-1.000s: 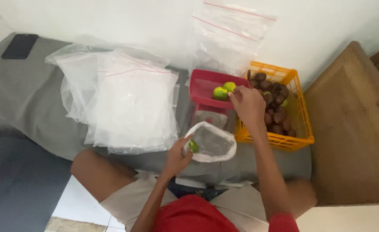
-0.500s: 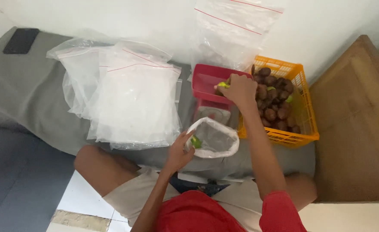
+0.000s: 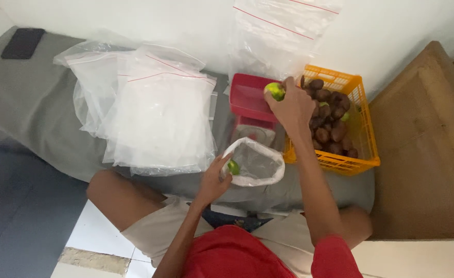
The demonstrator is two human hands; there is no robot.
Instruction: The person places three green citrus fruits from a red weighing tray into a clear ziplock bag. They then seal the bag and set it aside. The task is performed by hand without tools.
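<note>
**Limes held over bag and red tray**

A stack of clear zip bags [image 3: 160, 113] is spread on the grey cloth at the left. The rim of an open clear bag [image 3: 255, 162] is gripped by the left hand [image 3: 212, 180], a green lime [image 3: 233, 167] lying just at its fingertips. A second lime [image 3: 275, 91] is clasped in the right hand [image 3: 295, 105] above the red tray [image 3: 247, 98]. Dark brown fruits are heaped in the orange basket [image 3: 363, 123] at the right.

Clear zip bags [image 3: 160, 113] piled left – one open bag [image 3: 255, 164] beside the dark phone-like slab [image 3: 23, 43].
</note>
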